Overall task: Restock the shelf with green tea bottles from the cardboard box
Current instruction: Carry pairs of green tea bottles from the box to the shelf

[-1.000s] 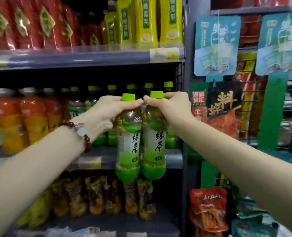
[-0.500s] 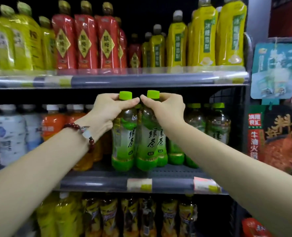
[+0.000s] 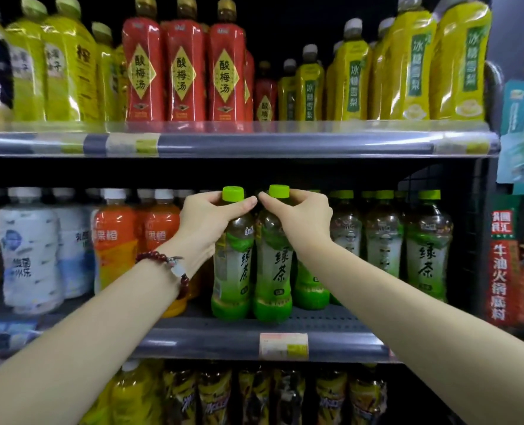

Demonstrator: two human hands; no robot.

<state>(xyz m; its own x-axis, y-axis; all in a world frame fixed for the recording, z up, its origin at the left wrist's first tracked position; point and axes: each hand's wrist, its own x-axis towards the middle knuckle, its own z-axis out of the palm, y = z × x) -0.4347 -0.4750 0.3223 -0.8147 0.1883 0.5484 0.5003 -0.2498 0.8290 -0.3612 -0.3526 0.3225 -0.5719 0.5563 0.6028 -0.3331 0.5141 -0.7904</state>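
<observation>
Two green tea bottles with bright green caps stand side by side at the front of the middle shelf (image 3: 331,325). My left hand (image 3: 207,220) grips the neck of the left bottle (image 3: 233,277) just under its cap. Around the neck of the right bottle (image 3: 274,277), my right hand (image 3: 300,219) is closed the same way. Both bottle bases rest on the shelf board. More green tea bottles (image 3: 426,250) stand in rows to the right, partly hidden behind my right arm. The cardboard box is out of view.
Orange drink bottles (image 3: 116,246) and white-labelled bottles (image 3: 29,256) fill the shelf to the left. The upper shelf (image 3: 254,144) hangs close above the caps, with red and yellow bottles on it. Dark bottles line the shelf below. Hanging packets (image 3: 515,259) sit at the right.
Both hands carried the two bottles up from in front of the shelf edge and onto the middle shelf board. The view shifted upward and left, showing the upper shelf.
</observation>
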